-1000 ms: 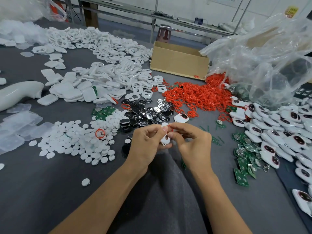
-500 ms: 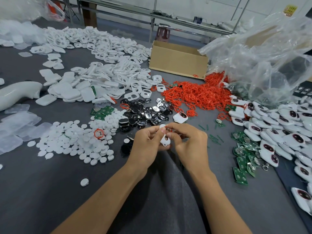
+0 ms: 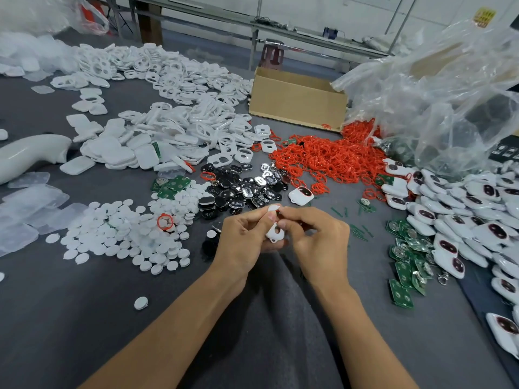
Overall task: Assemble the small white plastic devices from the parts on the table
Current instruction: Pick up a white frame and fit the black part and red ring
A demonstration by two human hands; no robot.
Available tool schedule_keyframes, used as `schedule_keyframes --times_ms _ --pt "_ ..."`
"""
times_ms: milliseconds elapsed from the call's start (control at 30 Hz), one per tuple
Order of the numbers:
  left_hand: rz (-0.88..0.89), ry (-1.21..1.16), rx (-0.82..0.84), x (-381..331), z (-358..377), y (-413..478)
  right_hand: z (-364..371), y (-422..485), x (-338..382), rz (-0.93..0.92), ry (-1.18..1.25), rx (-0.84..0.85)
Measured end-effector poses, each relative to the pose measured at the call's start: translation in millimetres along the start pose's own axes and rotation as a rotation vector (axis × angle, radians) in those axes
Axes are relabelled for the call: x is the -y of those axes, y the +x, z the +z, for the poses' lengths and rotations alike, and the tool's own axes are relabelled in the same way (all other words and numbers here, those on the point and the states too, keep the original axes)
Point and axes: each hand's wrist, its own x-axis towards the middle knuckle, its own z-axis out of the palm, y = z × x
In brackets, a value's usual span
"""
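Head view: the left hand (image 3: 244,240) and right hand (image 3: 317,240) both pinch one white shell (image 3: 275,233), held just above the grey table (image 3: 84,318). White discs (image 3: 126,234) lie to the left, with black inserts (image 3: 241,189) and red rings (image 3: 323,158) beyond the hands. Green boards (image 3: 407,262) and finished devices (image 3: 463,220) lie to the right. A cardboard box (image 3: 297,99) and a clear bag (image 3: 449,94) stand at the back.

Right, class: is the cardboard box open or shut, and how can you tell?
Open: the cardboard box has no flaps across its top, and its inner walls show. Its contents cannot be told.
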Motion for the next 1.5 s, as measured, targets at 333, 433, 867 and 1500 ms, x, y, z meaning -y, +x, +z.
schedule_keyframes --times_ms 333,433,867,1500 --pt "0.003 -0.007 -0.016 -1 0 0 1 2 2 0.038 0.027 0.027" --pt "0.0 -0.018 0.002 -3 0 1 -1 5 4 0.089 0.055 0.085" --pt "-0.107 -0.15 0.1 -7 0 1 -7 8 9 0.193 0.142 0.063" --pt "-0.085 -0.191 0.118 -8 -2 1 -8 6 11 0.069 0.028 0.09"
